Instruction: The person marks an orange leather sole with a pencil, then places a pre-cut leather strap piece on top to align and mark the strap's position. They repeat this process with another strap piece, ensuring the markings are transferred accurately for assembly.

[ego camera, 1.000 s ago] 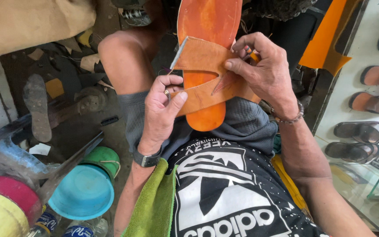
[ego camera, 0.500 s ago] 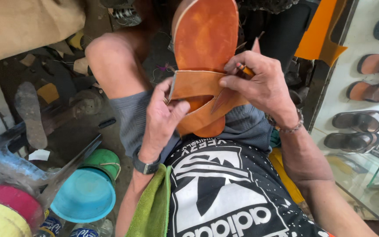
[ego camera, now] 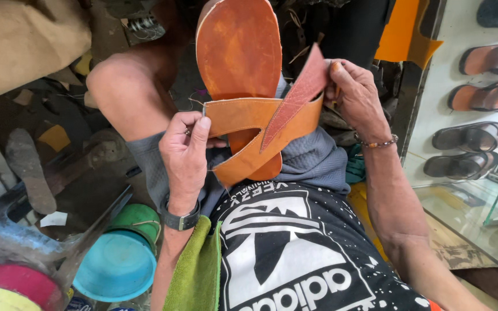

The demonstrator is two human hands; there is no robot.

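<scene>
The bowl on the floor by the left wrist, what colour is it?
Light blue bowl, in the head view.

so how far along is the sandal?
Done: orange sole is cut and the tan crossed straps are laid over it. In hand: left hand pinches one strap end, right hand the other, beside the sole. Left: strap ends look loose, not fixed under the sole.

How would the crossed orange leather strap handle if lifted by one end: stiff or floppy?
Probably floppy: the strap bends around the sole and one tip curls up by the right hand. Likely light, being thin. The left hand pinches it easily.
</scene>
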